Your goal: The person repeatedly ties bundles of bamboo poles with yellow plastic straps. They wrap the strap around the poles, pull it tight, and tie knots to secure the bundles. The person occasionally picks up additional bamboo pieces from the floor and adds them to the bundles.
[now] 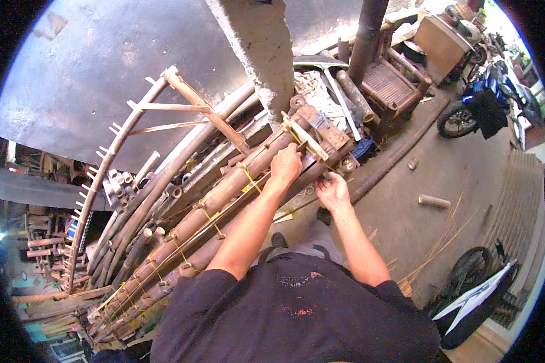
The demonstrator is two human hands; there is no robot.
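Centrally, a bundle of bamboo poles [212,212] is seen lying at a slant, its far end raised toward the grey concrete pillar [257,48] and its near end dropping away to the lower left of that pillar. The poles are bound at intervals with yellow ties [251,179]. The left hand [286,164] is laid on top of the bundle just below the pillar, its grip closed over the upper pole, with the fingers curled toward a pale bamboo slat [303,138] that crosses the bundle's far end. The right hand [332,190] is set just to the right of the left one, against the lower edge of the same bundle; its fingers are bent, but whether anything is pinched in its grip cannot be told. The bundle therefore runs directly under both hands and extends from them back past the person's left side.

Left of the pillar, a curved bamboo frame [112,151] studded with short pegs is leaned above the bundle. Right of the pillar, a wooden chair frame [390,88] is stood, and farther right a blue motorcycle [490,100] is parked. A short cut bamboo piece [434,201] is left on the concrete floor [418,224], well right of the hands.
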